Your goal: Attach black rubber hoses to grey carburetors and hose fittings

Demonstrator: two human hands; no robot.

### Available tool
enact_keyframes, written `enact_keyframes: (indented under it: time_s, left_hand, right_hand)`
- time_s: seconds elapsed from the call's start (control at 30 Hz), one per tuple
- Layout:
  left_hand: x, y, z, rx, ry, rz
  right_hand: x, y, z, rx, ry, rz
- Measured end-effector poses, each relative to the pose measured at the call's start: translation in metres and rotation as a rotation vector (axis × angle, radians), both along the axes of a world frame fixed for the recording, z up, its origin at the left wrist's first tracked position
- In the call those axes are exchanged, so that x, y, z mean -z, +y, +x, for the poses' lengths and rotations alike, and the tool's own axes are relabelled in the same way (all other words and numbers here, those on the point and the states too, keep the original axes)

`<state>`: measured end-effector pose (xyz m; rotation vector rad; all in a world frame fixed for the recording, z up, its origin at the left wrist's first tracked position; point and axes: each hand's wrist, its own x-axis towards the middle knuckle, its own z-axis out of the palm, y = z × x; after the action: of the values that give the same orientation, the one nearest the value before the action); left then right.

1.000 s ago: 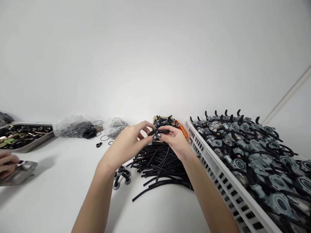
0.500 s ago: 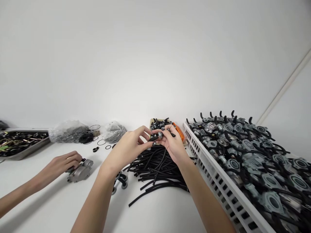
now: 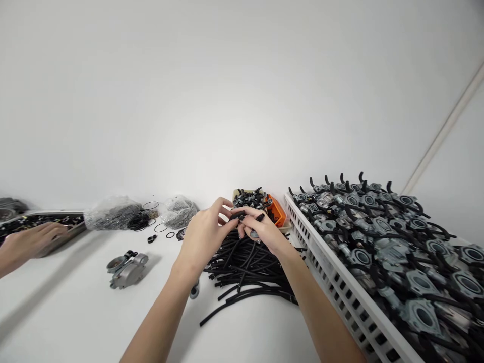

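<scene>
My left hand (image 3: pixel 207 232) pinches one end of a short black rubber tube (image 3: pixel 237 215) between thumb and fingers. My right hand (image 3: pixel 264 233) grips the same piece from the other side. A black stub (image 3: pixel 260 217) and a small grey round part (image 3: pixel 254 234) also show at my right hand; whether they are one piece with the tube I cannot tell. Under both hands spreads a pile of long black hoses (image 3: pixel 249 267). Just behind them sits a cream tray holding small black-and-grey fittings (image 3: pixel 249 198).
A white crate (image 3: pixel 340 290) of carburetors runs along the right. An orange bin (image 3: pixel 278 212) stands behind my right hand. Left are a lone carburetor (image 3: pixel 130 269), plastic bags of small parts (image 3: pixel 113 213), black rings (image 3: pixel 152 238) and another person's hand (image 3: pixel 36 242) at a metal tray (image 3: pixel 71 237).
The other person's hand has let go of the carburetor and moved left to the metal tray. My hands stay together; my right hand has turned around the held piece.
</scene>
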<state>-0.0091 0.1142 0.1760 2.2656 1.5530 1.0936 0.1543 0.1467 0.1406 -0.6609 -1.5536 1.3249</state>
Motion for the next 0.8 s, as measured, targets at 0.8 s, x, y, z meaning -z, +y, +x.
enact_keyframes:
  time_s: [0.8]
  left_hand:
    - [0.153, -0.005, -0.250, -0.768, -0.042, -0.302]
  right_hand:
    - [0.006, 0.034, 0.046, 0.402, 0.474, -0.147]
